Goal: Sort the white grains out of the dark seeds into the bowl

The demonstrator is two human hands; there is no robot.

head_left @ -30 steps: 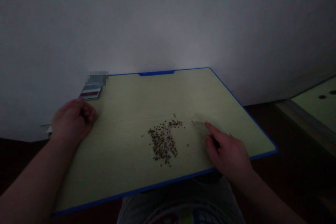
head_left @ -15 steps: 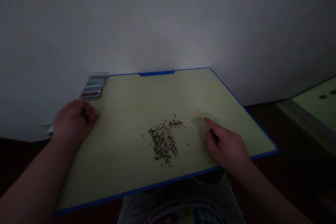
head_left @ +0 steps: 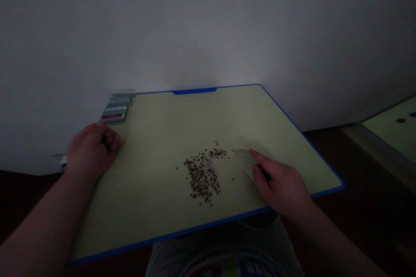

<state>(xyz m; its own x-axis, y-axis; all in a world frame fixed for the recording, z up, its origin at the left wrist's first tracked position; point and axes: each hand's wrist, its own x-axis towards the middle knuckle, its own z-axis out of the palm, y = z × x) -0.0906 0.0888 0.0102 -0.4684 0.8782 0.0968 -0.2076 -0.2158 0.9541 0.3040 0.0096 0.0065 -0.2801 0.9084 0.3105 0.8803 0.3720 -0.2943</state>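
A pile of small dark seeds (head_left: 203, 174) lies scattered in the middle of a pale green board with a blue edge (head_left: 162, 138). My right hand (head_left: 279, 184) rests on the board to the right of the seeds, fingers pinched on a small clear round dish (head_left: 244, 157). At the board's left edge, my left hand (head_left: 92, 147) sits with its fingers curled in a loose fist; nothing shows in it. The light is dim.
A small flat card-like object with a red stripe (head_left: 113, 113) lies at the board's far left corner. A grey wall stands behind. Part of a second green board (head_left: 394, 127) shows at the right. My lap is below the near edge.
My right hand has slid the clear dish slightly left, closer to the seeds. My left hand has stayed put.
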